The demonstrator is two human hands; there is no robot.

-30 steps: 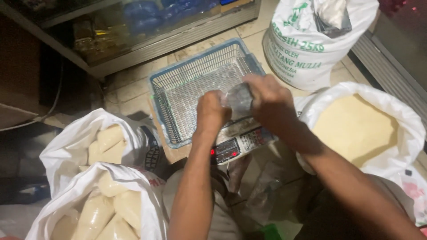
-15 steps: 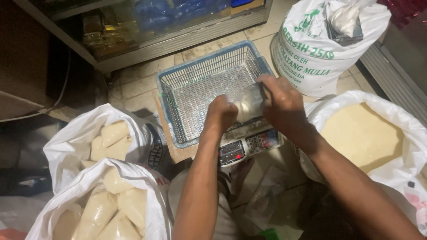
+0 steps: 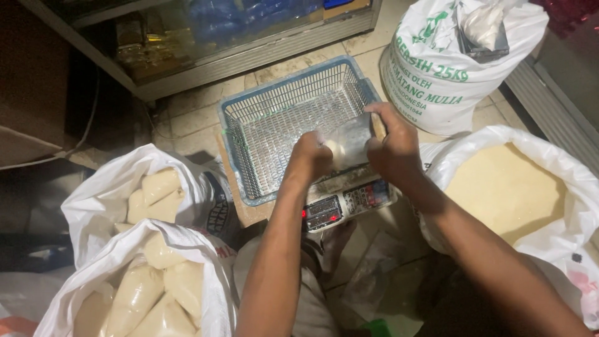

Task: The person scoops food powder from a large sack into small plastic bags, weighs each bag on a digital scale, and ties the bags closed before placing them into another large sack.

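Both my hands hold a small clear plastic bag (image 3: 349, 142) with pale grain in it, just above a digital weighing scale (image 3: 346, 201) on the floor. My left hand (image 3: 310, 156) pinches the bag's left side. My right hand (image 3: 393, 148) grips its right side and top. Behind the bag stands an empty blue wire basket (image 3: 274, 137).
An open white sack of pale grain (image 3: 505, 187) sits at the right. A printed white sack (image 3: 449, 68) stands behind it. Two white bags of filled packets (image 3: 156, 193) (image 3: 137, 293) lie at the left. A glass-fronted cabinet (image 3: 206, 37) runs along the back.
My hands stay on the small bag above the scale and have shifted it slightly. The view has drifted a little.
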